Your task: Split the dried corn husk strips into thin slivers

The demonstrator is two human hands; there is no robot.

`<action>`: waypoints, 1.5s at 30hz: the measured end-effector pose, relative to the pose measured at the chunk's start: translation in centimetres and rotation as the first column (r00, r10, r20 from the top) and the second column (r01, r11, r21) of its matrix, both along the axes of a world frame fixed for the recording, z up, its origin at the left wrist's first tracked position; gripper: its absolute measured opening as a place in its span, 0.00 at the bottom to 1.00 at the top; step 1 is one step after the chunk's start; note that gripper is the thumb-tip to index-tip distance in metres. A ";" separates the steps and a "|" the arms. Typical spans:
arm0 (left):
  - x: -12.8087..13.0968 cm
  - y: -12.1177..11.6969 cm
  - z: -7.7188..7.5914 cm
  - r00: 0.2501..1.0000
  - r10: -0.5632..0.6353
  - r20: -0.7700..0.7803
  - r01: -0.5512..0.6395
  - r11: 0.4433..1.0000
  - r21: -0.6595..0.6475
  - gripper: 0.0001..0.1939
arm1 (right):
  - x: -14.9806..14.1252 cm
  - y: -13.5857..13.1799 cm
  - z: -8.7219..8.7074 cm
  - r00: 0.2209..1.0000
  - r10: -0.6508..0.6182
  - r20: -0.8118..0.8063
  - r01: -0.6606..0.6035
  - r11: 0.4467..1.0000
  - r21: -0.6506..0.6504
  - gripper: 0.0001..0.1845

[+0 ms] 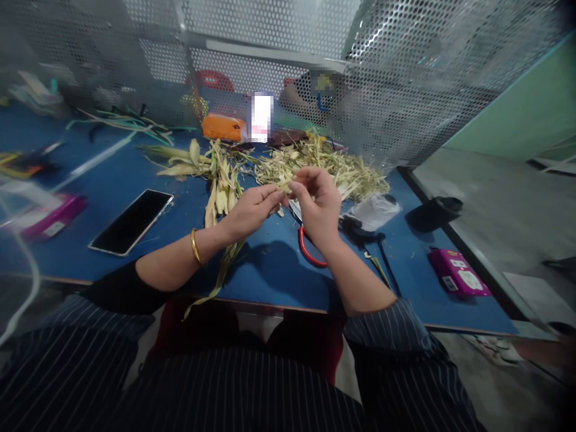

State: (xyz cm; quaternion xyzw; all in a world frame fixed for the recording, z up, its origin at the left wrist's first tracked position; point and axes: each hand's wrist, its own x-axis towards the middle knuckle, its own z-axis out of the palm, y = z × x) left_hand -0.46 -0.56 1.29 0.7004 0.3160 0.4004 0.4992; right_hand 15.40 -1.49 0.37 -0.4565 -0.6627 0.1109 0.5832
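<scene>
Husk [285, 187], one small pale piece, is pinched between the fingertips of the left hand [254, 209] and the right hand [320, 203], raised over the blue table [279, 288] on the near side of a loose pile [324, 159]. Red-handled scissors [310, 251] lie partly hidden below the right hand, and a bundle [222, 195] of longer strips lies beyond the left. Left of that bundle is a phone [132, 222]; a purple pack [458, 273] sits near the table's right edge.
</scene>
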 end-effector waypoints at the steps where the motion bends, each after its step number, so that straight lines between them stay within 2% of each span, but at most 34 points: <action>1: 0.0 0.0 0.0 1.000 -0.002 0.008 0.002 1.000 -0.010 0.16 | 0.0 -0.1 0.0 1.000 0.004 0.028 -0.005 1.000 0.018 0.08; 5: 0.0 0.1 -0.3 0.999 -0.019 0.037 0.022 0.996 -0.082 0.16 | -0.1 -0.3 0.0 0.988 0.011 0.152 -0.019 0.998 0.053 0.11; 10: 0.0 0.2 0.2 0.990 -0.004 0.142 0.039 0.969 -0.244 0.14 | 0.2 0.0 -0.1 0.987 0.017 0.157 -0.023 0.999 0.035 0.15; 13: -0.8 1.0 1.3 0.966 0.093 0.241 -0.009 0.944 -0.329 0.12 | 0.4 0.7 -1.0 0.993 -0.041 0.109 0.039 0.999 0.018 0.16; 15: -1.7 2.0 2.1 0.933 0.222 0.285 -0.111 0.926 -0.361 0.13 | 0.1 1.0 -1.9 0.975 0.020 0.221 -0.006 0.998 -0.062 0.13; 17: -2.7 3.0 2.8 0.902 0.301 0.311 -0.172 0.908 -0.383 0.13 | -0.6 1.1 -3.0 0.870 0.228 0.437 -0.165 0.970 -0.178 0.11; 19: -3.5 3.7 3.2 0.883 0.335 0.329 -0.186 0.893 -0.409 0.14 | -1.7 0.9 -4.0 0.678 0.438 0.590 -0.337 0.899 -0.279 0.12; 21: -4.0 4.1 3.4 0.877 0.348 0.330 -0.187 0.882 -0.432 0.13 | -2.8 0.7 -4.8 0.561 0.531 0.635 -0.433 0.842 -0.322 0.14; 22: -4.2 4.2 3.5 0.881 0.345 0.325 -0.181 0.879 -0.442 0.13 | -3.3 0.7 -5.1 0.545 0.547 0.635 -0.450 0.830 -0.329 0.14; 25: -4.5 4.2 3.5 0.916 0.289 0.278 -0.146 0.885 -0.441 0.14 | -3.9 0.7 -5.6 0.559 0.542 0.628 -0.438 0.836 -0.331 0.08; 27: -4.8 4.1 3.6 0.949 0.236 0.210 -0.141 0.912 -0.386 0.13 | -3.6 0.8 -5.4 0.564 0.522 0.640 -0.411 0.850 -0.331 0.07; 30: -4.9 4.0 3.6 0.977 0.202 0.064 -0.190 0.970 -0.152 0.14 | -2.0 1.0 -4.2 0.602 0.477 0.640 -0.314 0.879 -0.359 0.07; 32: -4.4 4.0 3.4 0.980 0.187 -0.074 -0.184 0.982 0.050 0.14 | -0.7 1.0 -3.0 0.687 0.414 0.597 -0.238 0.905 -0.353 0.09; 34: -3.6 3.9 3.0 0.957 0.161 -0.241 -0.116 0.975 0.191 0.13 | 0.5 1.1 -1.8 0.788 0.331 0.519 -0.203 0.936 -0.287 0.09; 36: -2.4 3.6 2.5 0.909 0.147 -0.390 -0.039 0.962 0.272 0.13 | 1.3 1.1 -1.0 0.867 0.267 0.420 -0.193 0.958 -0.212 0.08; 38: -1.3 3.3 1.9 0.866 0.212 -0.453 -0.037 0.930 0.366 0.15 | 1.7 1.1 -0.7 0.914 0.241 0.327 -0.185 0.964 -0.192 0.07; 40: -0.4 3.1 1.4 0.800 0.355 -0.484 -0.096 0.871 0.481 0.15 | 1.8 1.1 -0.8 0.948 0.221 0.228 -0.171 0.960 -0.221 0.06; 41: 0.0 3.1 1.1 0.787 0.382 -0.485 -0.106 0.858 0.503 0.16 | 1.9 1.0 -0.9 0.964 0.204 0.171 -0.160 0.958 -0.240 0.04; 42: 0.3 3.0 0.9 0.799 0.363 -0.479 -0.101 0.867 0.489 0.16 | 1.9 1.0 -1.0 0.977 0.185 0.109 -0.152 0.955 -0.256 0.03; 45: 1.0 3.1 0.3 0.908 0.137 -0.395 -0.036 0.967 0.251 0.16 | 2.0 0.9 -1.4 0.987 0.148 -0.067 -0.162 0.946 -0.282 0.05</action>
